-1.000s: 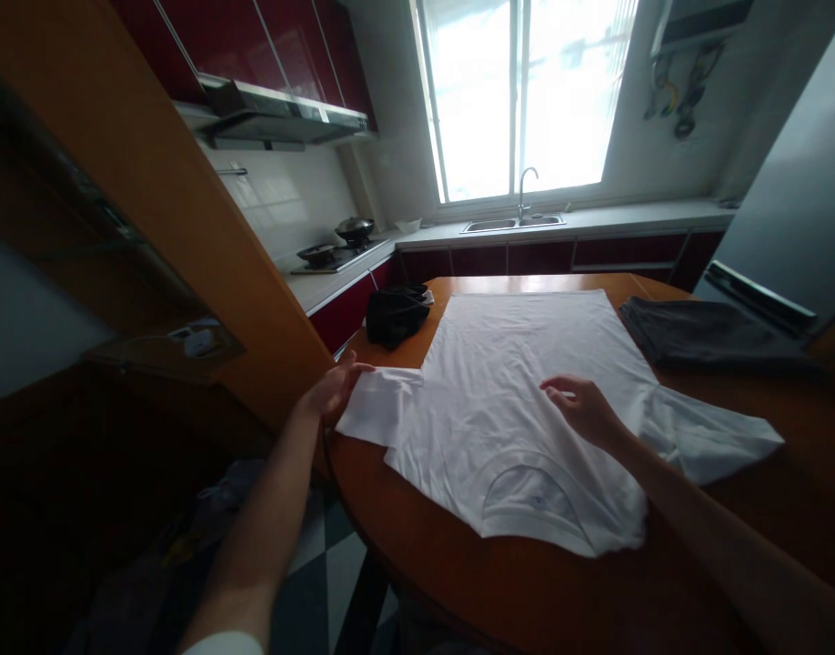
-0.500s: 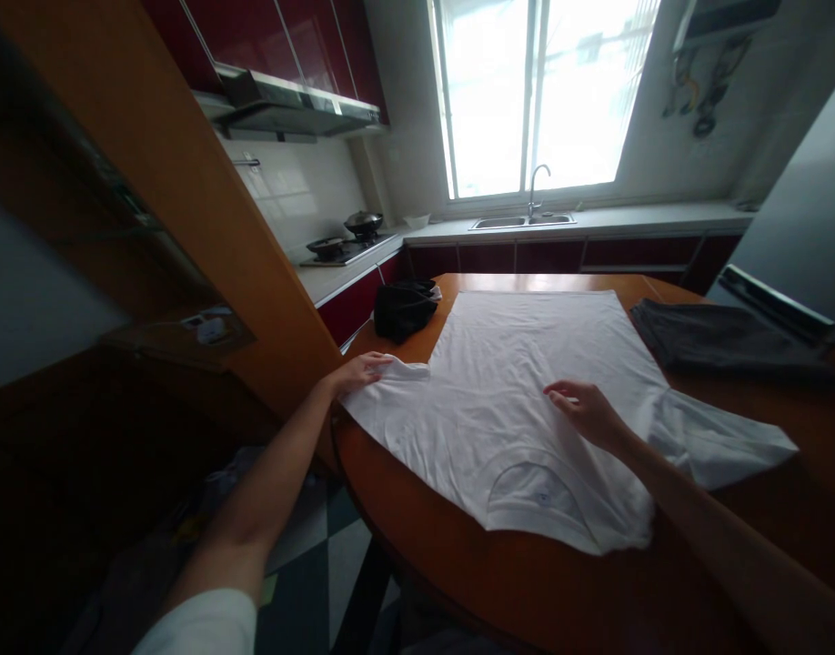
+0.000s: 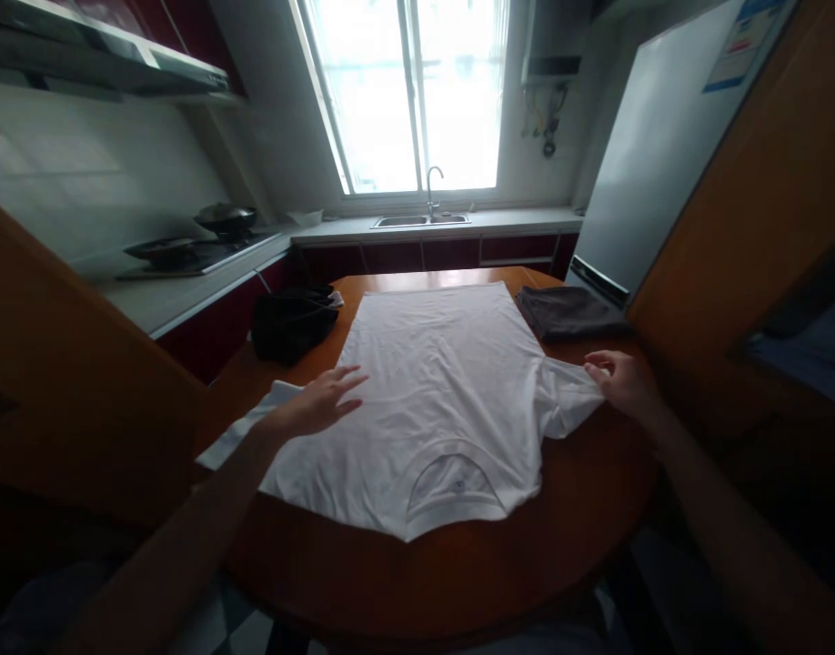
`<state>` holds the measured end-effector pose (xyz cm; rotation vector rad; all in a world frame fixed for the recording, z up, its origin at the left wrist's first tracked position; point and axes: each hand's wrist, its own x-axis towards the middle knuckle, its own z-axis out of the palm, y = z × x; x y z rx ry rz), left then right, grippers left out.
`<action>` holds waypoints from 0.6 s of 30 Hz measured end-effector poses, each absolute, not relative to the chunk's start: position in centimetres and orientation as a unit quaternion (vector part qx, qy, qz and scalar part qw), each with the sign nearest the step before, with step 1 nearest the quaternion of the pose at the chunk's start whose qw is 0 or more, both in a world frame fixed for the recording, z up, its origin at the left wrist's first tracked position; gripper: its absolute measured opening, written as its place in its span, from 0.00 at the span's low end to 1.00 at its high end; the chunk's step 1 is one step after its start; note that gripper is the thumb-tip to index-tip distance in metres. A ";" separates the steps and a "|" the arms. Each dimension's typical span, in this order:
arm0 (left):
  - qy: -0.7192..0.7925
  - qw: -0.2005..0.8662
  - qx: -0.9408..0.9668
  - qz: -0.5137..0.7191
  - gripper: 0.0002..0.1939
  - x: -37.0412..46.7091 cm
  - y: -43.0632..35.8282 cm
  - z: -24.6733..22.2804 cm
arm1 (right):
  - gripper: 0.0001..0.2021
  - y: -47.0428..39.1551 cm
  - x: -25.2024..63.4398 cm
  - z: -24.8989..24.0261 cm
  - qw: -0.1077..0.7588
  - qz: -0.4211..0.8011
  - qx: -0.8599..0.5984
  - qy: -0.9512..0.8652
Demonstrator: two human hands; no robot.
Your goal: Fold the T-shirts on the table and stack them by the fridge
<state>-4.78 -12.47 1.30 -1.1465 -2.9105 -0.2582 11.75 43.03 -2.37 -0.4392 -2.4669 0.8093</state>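
Observation:
A white T-shirt (image 3: 445,364) lies spread on the wooden table (image 3: 417,591), its neckline towards me and its hem at the far side. Over the left part of the shirt is my left hand (image 3: 318,400), open with fingers spread; whether it touches the cloth I cannot tell. At the end of the right sleeve, my right hand (image 3: 622,382) has its thumb and fingers closed on the sleeve's edge. The left sleeve lies partly behind my left forearm.
A black cloth bundle (image 3: 295,323) sits at the table's left edge. Folded dark grey cloth (image 3: 571,312) lies at the far right, near the fridge (image 3: 653,155). Beyond the table are a counter with a sink (image 3: 402,221) and a stove with a wok (image 3: 225,218).
My view has turned right. My left hand has let go of the left sleeve and moved inward over the shirt. My right hand has gone from above the shirt's middle to the right sleeve.

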 end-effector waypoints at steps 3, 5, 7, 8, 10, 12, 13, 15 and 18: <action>-0.866 -0.046 -0.481 -0.133 0.28 -0.7 -5.5 2.2 | 0.16 43.8 14.4 -3.7 0.242 0.236 -0.036 -0.941; -0.815 -0.079 -0.552 -0.160 0.24 2.1 -1.2 2.6 | 0.25 43.0 15.6 -4.0 0.205 0.200 0.035 -0.957; -0.778 -0.106 -0.592 -0.183 0.22 4.7 2.3 2.6 | 0.33 42.2 16.1 -4.2 0.163 0.178 0.065 -0.968; -0.764 -0.115 -0.603 -0.196 0.21 5.9 3.7 2.4 | 0.36 42.0 16.1 -4.2 0.144 0.173 0.070 -0.972; -0.745 -0.121 -0.620 -0.215 0.20 8.1 5.7 1.9 | 0.37 42.0 15.9 -4.2 0.109 0.173 0.070 -0.976; -0.736 -0.120 -0.632 -0.213 0.20 9.9 6.9 1.2 | 0.35 42.4 15.5 -4.1 0.085 0.174 0.067 -0.979; -0.735 -0.118 -0.635 -0.207 0.21 10.7 7.2 0.8 | 0.33 42.7 15.4 -4.0 0.081 0.173 0.068 -0.979; -0.740 -0.106 -0.635 -0.193 0.24 12.0 7.6 0.1 | 0.33 43.1 15.1 -3.6 0.088 0.176 0.077 -0.977; -0.759 -0.074 -0.619 -0.188 0.32 13.2 7.8 -0.8 | 0.37 43.4 14.9 -2.7 0.068 0.227 0.110 -0.965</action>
